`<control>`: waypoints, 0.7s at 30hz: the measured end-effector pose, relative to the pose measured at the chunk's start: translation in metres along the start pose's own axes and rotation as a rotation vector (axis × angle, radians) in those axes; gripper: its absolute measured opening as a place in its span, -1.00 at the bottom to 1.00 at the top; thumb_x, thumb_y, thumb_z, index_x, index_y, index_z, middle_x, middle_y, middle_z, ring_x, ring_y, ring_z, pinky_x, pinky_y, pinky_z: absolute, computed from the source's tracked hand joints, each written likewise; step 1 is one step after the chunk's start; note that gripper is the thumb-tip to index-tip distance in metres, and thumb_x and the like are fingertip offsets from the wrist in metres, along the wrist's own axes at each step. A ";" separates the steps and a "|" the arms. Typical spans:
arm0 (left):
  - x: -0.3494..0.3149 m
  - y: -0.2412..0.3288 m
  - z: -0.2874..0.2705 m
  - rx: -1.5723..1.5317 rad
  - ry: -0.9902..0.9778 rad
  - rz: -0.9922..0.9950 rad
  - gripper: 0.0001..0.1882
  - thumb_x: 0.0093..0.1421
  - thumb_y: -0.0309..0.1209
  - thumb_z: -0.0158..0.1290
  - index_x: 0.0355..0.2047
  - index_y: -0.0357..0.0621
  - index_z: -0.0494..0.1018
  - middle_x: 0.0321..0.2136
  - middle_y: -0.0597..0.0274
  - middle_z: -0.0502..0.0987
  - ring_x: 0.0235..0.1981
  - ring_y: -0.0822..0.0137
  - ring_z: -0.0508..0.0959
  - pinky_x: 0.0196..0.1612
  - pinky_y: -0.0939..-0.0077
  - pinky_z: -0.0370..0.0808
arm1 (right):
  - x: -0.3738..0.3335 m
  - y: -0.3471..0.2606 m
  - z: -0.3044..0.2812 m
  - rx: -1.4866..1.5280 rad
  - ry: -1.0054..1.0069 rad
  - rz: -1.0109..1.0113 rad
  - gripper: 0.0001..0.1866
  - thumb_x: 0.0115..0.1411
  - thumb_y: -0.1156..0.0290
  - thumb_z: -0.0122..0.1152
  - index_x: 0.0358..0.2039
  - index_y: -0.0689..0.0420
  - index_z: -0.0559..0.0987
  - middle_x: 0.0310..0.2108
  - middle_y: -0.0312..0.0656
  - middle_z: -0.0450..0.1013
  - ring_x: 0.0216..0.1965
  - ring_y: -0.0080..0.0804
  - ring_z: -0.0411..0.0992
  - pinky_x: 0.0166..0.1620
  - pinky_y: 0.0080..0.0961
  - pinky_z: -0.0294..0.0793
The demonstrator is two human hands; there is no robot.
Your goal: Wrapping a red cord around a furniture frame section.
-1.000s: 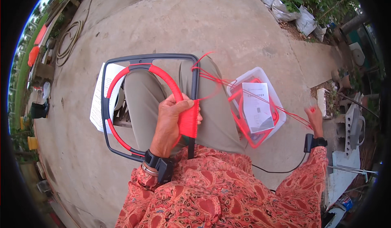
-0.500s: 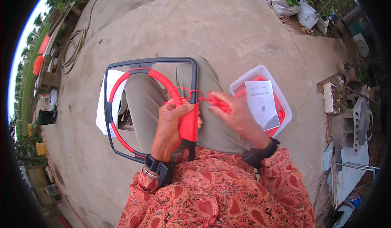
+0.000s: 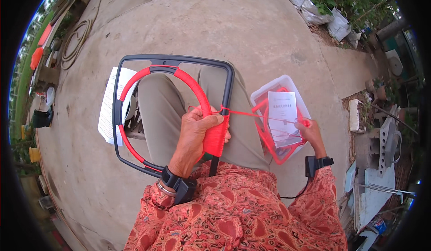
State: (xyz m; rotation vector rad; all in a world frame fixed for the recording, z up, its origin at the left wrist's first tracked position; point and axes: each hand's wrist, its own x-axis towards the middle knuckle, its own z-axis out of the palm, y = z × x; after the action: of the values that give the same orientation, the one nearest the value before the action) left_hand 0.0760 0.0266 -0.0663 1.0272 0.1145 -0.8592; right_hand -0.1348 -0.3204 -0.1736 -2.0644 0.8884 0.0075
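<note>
My left hand [image 3: 191, 134] is closed around the side of a black plastic frame [image 3: 197, 61], which rests across my knees. The frame is a rounded rectangle joined to an inner ring, and parts of the ring are wrapped in red cord [image 3: 194, 88]. Just beside my left thumb, a broad section [image 3: 216, 139] is tightly covered in red windings. From the frame's right bar a red strand [image 3: 244, 113] runs taut to my right hand [image 3: 312, 134], whose fingers are closed on a bunch of the cord. Loose strands hang between that hand and the frame, above a plastic tub.
The whitish tub [image 3: 283, 81] at my right holds red-wrapped pieces and a printed sheet [image 3: 283, 109]. More paper [image 3: 107, 109] lies by my left knee. A hose [image 3: 74, 53] is coiled on the concrete at far left. White sacks [image 3: 310, 11] and concrete blocks [image 3: 368, 143] line the right side.
My right hand has moved away from the frame to the right, drawing the red cord out into a long taut strand. The frame has shifted slightly right, still in my left hand.
</note>
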 end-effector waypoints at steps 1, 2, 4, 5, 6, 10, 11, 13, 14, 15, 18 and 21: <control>0.000 0.000 0.001 0.006 0.000 -0.001 -0.84 0.09 -0.60 0.11 -0.34 -0.25 0.35 -0.53 -0.04 0.53 -0.64 0.14 0.59 -0.59 0.29 0.60 | 0.002 0.012 0.000 -0.224 -0.013 -0.086 -0.72 0.06 0.29 0.29 -0.28 0.21 0.62 -0.47 -0.09 0.56 -0.45 -0.32 0.52 -0.36 -0.41 0.43; 0.000 -0.001 0.001 0.013 0.006 -0.001 -0.84 0.09 -0.60 0.11 -0.34 -0.25 0.35 -0.53 -0.04 0.53 -0.64 0.14 0.59 -0.59 0.29 0.60 | 0.004 0.013 0.008 -0.585 0.063 -0.268 -0.66 0.05 0.29 0.26 -0.19 0.22 0.61 -0.41 -0.06 0.58 -0.42 -0.22 0.54 -0.31 -0.36 0.46; -0.001 -0.001 0.002 0.018 0.007 0.000 -0.84 0.09 -0.60 0.11 -0.34 -0.25 0.35 -0.53 -0.04 0.53 -0.64 0.14 0.59 -0.59 0.29 0.60 | 0.004 -0.035 0.029 -0.348 0.149 -0.347 -0.66 0.08 0.31 0.26 -0.16 0.23 0.60 -0.39 -0.06 0.58 -0.40 -0.29 0.54 -0.29 -0.40 0.47; 0.000 -0.001 0.002 0.022 0.003 0.000 -0.84 0.09 -0.60 0.12 -0.34 -0.26 0.35 -0.53 -0.04 0.53 -0.64 0.14 0.59 -0.58 0.29 0.60 | 0.000 -0.071 0.039 -0.112 0.236 -0.419 -0.65 0.11 0.32 0.26 -0.12 0.23 0.59 -0.36 -0.07 0.59 -0.37 -0.36 0.55 -0.27 -0.44 0.48; -0.001 -0.001 0.002 0.025 0.005 -0.002 -0.84 0.09 -0.60 0.12 -0.34 -0.26 0.35 -0.53 -0.04 0.53 -0.64 0.14 0.59 -0.58 0.29 0.60 | -0.011 -0.118 0.043 0.055 0.094 -0.281 -0.66 0.13 0.34 0.26 -0.10 0.23 0.58 -0.34 -0.08 0.59 -0.34 -0.43 0.55 -0.24 -0.48 0.48; -0.003 -0.003 0.004 0.058 -0.010 0.020 -0.84 0.09 -0.60 0.12 -0.34 -0.25 0.36 -0.53 -0.02 0.54 -0.64 0.15 0.59 -0.57 0.31 0.60 | -0.042 -0.205 0.082 0.364 -0.148 -0.343 -0.70 0.16 0.40 0.31 -0.10 0.22 0.57 -0.31 -0.15 0.59 -0.27 -0.61 0.51 -0.22 -0.59 0.48; -0.004 -0.002 0.005 0.067 -0.020 0.029 -0.84 0.09 -0.60 0.12 -0.34 -0.25 0.36 -0.53 -0.01 0.54 -0.64 0.16 0.59 -0.57 0.31 0.60 | -0.044 -0.210 0.089 0.345 -0.154 -0.404 -0.70 0.14 0.41 0.33 -0.12 0.23 0.57 -0.32 -0.16 0.59 -0.27 -0.60 0.51 -0.22 -0.60 0.48; -0.005 0.000 0.007 0.056 -0.026 0.032 -0.84 0.09 -0.60 0.12 -0.35 -0.25 0.36 -0.53 -0.01 0.54 -0.64 0.16 0.60 -0.56 0.32 0.60 | -0.046 -0.213 0.094 0.324 -0.161 -0.467 -0.71 0.12 0.42 0.36 -0.15 0.24 0.58 -0.32 -0.17 0.59 -0.27 -0.60 0.51 -0.22 -0.60 0.49; -0.006 0.000 0.007 0.044 -0.028 0.034 -0.84 0.09 -0.60 0.13 -0.35 -0.26 0.36 -0.52 0.00 0.55 -0.64 0.15 0.60 -0.56 0.32 0.60 | -0.047 -0.211 0.096 0.353 -0.096 -0.492 -0.71 0.11 0.43 0.37 -0.16 0.24 0.57 -0.33 -0.18 0.59 -0.28 -0.60 0.51 -0.22 -0.61 0.49; -0.006 0.000 0.006 0.042 -0.025 0.035 -0.84 0.09 -0.60 0.13 -0.35 -0.26 0.36 -0.52 0.00 0.55 -0.64 0.15 0.60 -0.56 0.32 0.60 | -0.047 -0.210 0.098 0.382 -0.030 -0.517 -0.70 0.10 0.44 0.38 -0.17 0.24 0.57 -0.34 -0.18 0.58 -0.30 -0.60 0.51 -0.23 -0.61 0.49; -0.007 0.001 0.004 0.029 -0.020 0.047 -0.83 0.09 -0.60 0.13 -0.34 -0.26 0.35 -0.52 0.00 0.55 -0.64 0.15 0.60 -0.57 0.32 0.60 | -0.049 -0.206 0.100 0.299 -0.067 -0.523 -0.70 0.10 0.44 0.39 -0.17 0.24 0.56 -0.34 -0.19 0.58 -0.32 -0.62 0.50 -0.23 -0.62 0.49; -0.006 0.002 0.003 0.031 -0.011 0.031 -0.82 0.09 -0.60 0.12 -0.32 -0.26 0.35 -0.52 -0.01 0.55 -0.64 0.14 0.60 -0.58 0.31 0.61 | -0.048 -0.202 0.102 0.315 -0.095 -0.422 -0.70 0.09 0.46 0.39 -0.17 0.23 0.55 -0.34 -0.20 0.57 -0.35 -0.65 0.49 -0.27 -0.63 0.48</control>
State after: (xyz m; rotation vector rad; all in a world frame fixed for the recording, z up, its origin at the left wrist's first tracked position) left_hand 0.0723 0.0276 -0.0609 1.0508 0.0753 -0.8405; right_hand -0.0199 -0.1437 -0.0783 -1.8970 0.3558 -0.2440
